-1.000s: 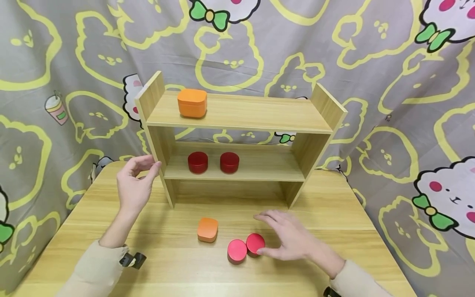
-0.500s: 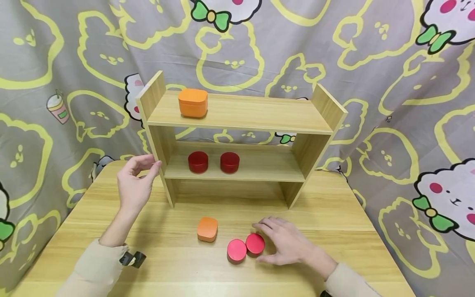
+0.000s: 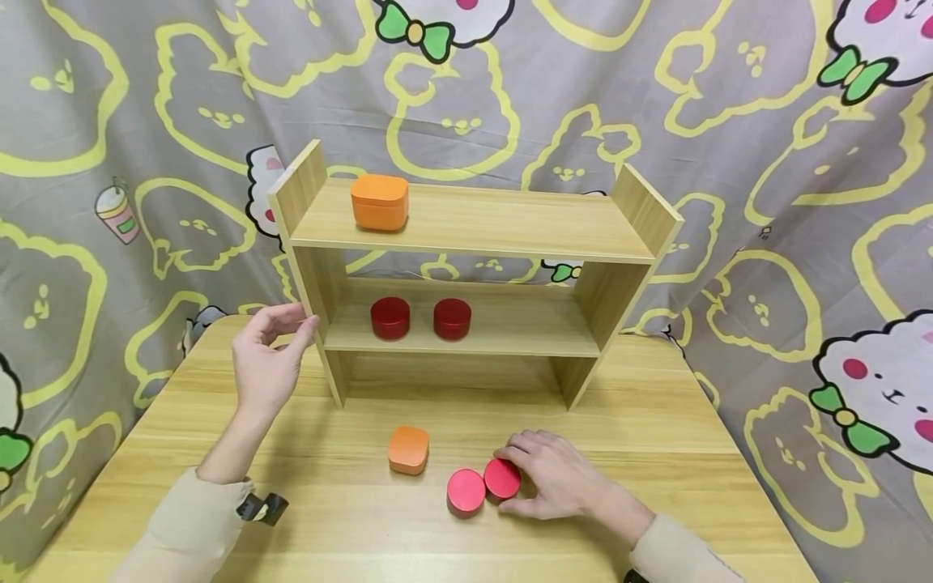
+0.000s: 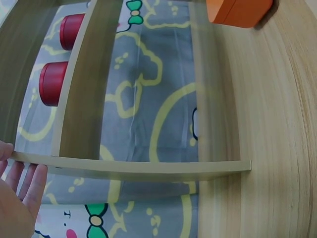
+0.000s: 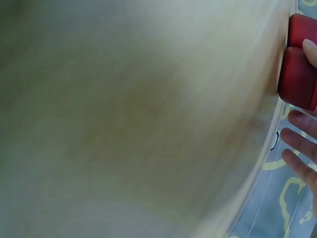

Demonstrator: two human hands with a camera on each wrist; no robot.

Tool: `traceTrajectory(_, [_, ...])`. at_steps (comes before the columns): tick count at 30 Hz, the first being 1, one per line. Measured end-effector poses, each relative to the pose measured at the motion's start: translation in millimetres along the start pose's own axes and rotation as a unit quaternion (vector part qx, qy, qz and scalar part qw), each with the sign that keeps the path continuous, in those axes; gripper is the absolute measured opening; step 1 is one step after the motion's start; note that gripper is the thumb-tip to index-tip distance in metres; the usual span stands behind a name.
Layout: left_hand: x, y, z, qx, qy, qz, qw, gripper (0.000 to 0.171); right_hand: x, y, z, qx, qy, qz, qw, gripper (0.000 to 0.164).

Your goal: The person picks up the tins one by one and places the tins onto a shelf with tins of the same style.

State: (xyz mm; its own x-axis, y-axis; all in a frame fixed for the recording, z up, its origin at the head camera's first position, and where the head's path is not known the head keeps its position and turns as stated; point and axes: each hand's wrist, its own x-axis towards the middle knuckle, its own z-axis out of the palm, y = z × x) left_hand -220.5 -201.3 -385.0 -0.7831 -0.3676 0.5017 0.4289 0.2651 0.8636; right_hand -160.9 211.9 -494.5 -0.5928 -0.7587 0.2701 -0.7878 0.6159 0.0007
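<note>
My left hand grips the front edge of the left side panel of a wooden shelf. In the left wrist view its thumb is on one face of the panel and the fingers are on the other. At the front of the table, my right hand holds a round red box between thumb and fingers. Another round red box stands right beside it on the left. The right wrist view shows the thumb over the red boxes, with most of that hand cut off.
An orange box with rounded corners lies on the table before the shelf. A larger orange box sits at the left of the top board. Two dark red round boxes stand on the middle board. A patterned curtain hangs behind.
My right hand has lowered and drawn in around the right-hand red box, its fingers closing on it. The left hand stays on the shelf panel.
</note>
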Motion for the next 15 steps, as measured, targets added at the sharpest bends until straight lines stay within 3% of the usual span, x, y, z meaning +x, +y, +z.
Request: traceTrajectory(15, [-0.7, -0.2, 1.1, -0.009, 0.002, 0.006, 0.9999, 0.02, 0.7, 3.1, -2.1, -0.017, 0.012, -0.008, 1.0, 0.06])
